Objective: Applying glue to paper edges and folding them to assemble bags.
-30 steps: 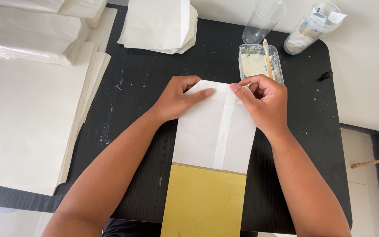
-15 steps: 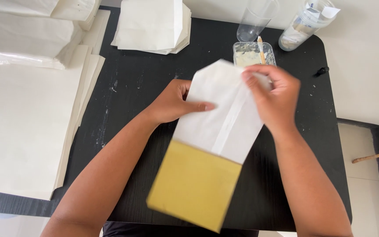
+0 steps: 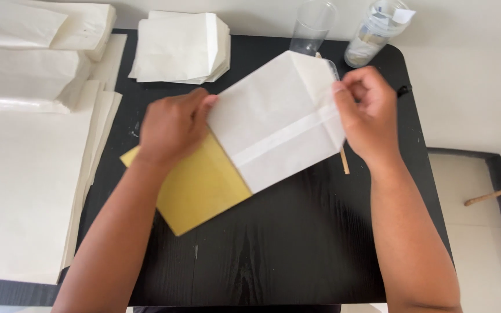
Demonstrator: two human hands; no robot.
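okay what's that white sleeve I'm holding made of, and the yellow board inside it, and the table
White sleeve: thin matte paper, creased, with a glued seam. Yellow board: probably stiff card, flat and matte. Table: likely black-painted wood, showing grain lines.

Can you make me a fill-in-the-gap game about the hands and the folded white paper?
The folded white paper bag is held by ____ hands.
The flat board sticking out of it is ____ in colour.
The tabletop under it is ____.
The clear plastic cup stands at the table's ____ edge.

Missing words: two; yellow; black; far
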